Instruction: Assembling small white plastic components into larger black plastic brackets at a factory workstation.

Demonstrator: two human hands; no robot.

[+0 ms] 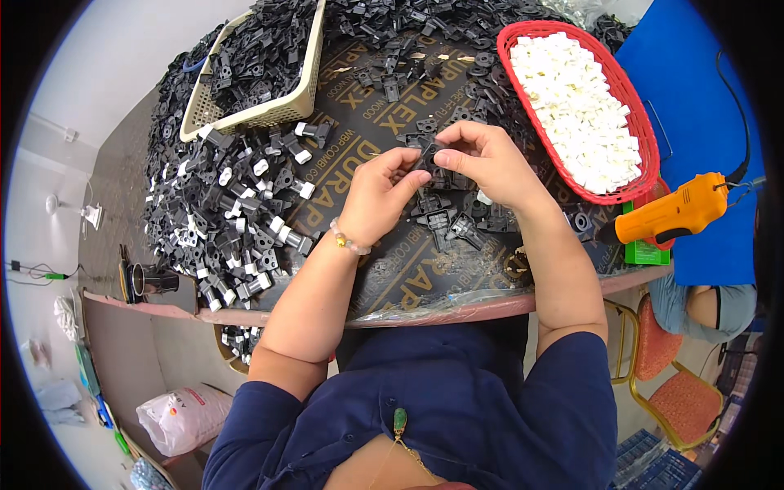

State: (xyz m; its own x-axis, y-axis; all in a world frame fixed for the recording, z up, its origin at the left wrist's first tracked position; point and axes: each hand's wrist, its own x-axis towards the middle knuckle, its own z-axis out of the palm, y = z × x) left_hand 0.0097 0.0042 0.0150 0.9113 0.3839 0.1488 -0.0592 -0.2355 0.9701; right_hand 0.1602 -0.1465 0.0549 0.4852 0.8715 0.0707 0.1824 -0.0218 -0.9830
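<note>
Over the middle of the dark table, my two hands meet at a small black plastic part (429,153). My left hand (382,189) is closed, with its fingertips on the near left side of the part. Opposite it, my right hand (488,163) pinches the part between thumb and forefinger. Fingers hide much of its shape. Loose black plastic parts (465,232) lie just below and around my hands. A bit of white (483,198) shows beside my right palm.
A beige basket (309,91) of black parts stands far left, beside a heap of black parts with white pieces (237,208). At right are a red basket (649,151) of small white pieces and an orange power tool (678,211). Someone's arm (709,309) shows beyond the table's right edge.
</note>
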